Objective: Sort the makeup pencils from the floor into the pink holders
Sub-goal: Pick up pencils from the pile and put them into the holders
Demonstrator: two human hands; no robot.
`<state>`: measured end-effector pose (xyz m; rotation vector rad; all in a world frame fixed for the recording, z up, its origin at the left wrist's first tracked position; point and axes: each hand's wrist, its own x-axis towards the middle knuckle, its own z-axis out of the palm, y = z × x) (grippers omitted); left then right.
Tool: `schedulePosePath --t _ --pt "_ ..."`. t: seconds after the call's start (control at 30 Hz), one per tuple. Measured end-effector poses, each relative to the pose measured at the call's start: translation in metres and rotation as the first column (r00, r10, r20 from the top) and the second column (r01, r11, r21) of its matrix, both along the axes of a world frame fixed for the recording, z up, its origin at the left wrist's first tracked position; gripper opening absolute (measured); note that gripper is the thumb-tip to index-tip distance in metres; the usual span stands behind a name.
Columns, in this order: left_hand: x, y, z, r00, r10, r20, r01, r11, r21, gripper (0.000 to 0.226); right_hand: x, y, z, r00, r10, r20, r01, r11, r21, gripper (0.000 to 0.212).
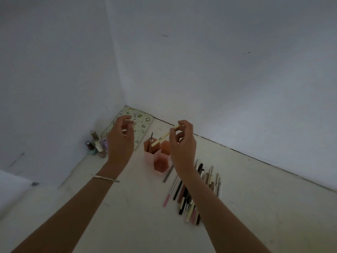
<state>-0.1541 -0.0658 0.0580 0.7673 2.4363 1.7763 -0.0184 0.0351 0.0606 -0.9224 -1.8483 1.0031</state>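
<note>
Head camera, looking down into a dim room corner. The right hand [182, 141] pinches the upper end of a pale yellow makeup pencil [164, 137] between thumb and fingertips. The pencil slants down toward a cluster of three pink hexagonal plastic holders [160, 161] on the white floor [127, 207]; whether its tip is inside one is unclear. A thin dark pencil [151, 141] stands in the rear left holder. The left hand [120, 141] hovers beside them with fingers loosely curled, and its grip cannot be judged. A loose pile of mixed makeup pencils [182, 196] lies right of the holders, partly hidden by the right forearm. The left hand partly hides some small nail-polish bottles [94, 143] and a flat floral-patterned item [144, 123].
</note>
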Motion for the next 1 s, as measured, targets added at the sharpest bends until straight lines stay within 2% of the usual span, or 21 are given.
schedulePosePath --t 0.1,0.2,0.27,0.37,0.43,0.5,0.6,0.67,0.73,0.77,0.9,1.0 --pt "-0.004 -0.002 0.026 0.999 0.029 0.025 -0.03 0.998 0.056 0.023 -0.005 -0.01 -0.012 0.984 0.07 0.166 -0.081 0.995 0.056 0.022" --pt "0.005 0.001 0.04 0.998 -0.015 0.055 0.01 0.995 0.098 0.023 -0.003 -0.016 -0.024 0.944 0.107 0.312 -0.165 0.973 0.163 0.017" --pt "0.018 0.007 0.043 0.998 -0.047 0.05 0.042 0.994 0.1 0.023 0.003 -0.015 -0.027 0.953 0.105 0.285 -0.169 0.963 0.208 0.017" --pt "0.048 0.021 0.033 0.988 -0.148 0.044 0.146 0.988 0.051 0.025 0.018 0.003 -0.021 0.99 0.004 0.142 -0.025 0.988 0.152 0.021" --pt "0.077 0.034 0.016 0.965 -0.262 0.008 0.261 0.956 -0.131 0.026 0.032 0.025 -0.015 0.992 -0.101 0.081 0.093 0.99 0.103 0.024" --pt "0.104 0.054 -0.003 0.916 -0.399 -0.039 0.353 0.851 -0.389 0.028 0.049 0.044 -0.011 0.981 -0.171 0.086 0.166 0.984 0.063 0.027" --pt "0.132 0.08 -0.029 0.86 -0.507 0.065 0.42 0.629 -0.655 0.035 0.071 0.06 -0.013 0.972 -0.2 0.126 0.196 0.98 0.038 0.029" --pt "0.145 0.083 -0.04 0.822 -0.567 -0.057 0.267 0.471 -0.841 0.03 0.085 0.064 -0.017 0.969 -0.204 0.142 0.2 0.979 0.046 0.03" --pt "0.149 0.085 -0.034 0.799 -0.587 -0.127 0.122 0.366 -0.923 0.014 0.098 0.068 -0.024 0.966 -0.212 0.151 0.208 0.977 0.04 0.031" --pt "0.151 0.087 -0.034 0.777 -0.606 -0.168 0.05 0.326 -0.944 0.013 0.104 0.069 -0.028 0.963 -0.215 0.161 0.212 0.977 0.035 0.03" --pt "0.148 0.107 -0.073 0.707 -0.692 -0.147 0.084 0.288 -0.954 0.026 0.118 0.071 -0.042 0.96 -0.206 0.189 0.208 0.978 0.007 0.028" --pt "0.141 0.108 -0.078 0.726 -0.678 -0.119 0.131 0.305 -0.943 0.024 0.119 0.074 -0.052 0.953 -0.178 0.244 0.189 0.982 -0.022 0.024"
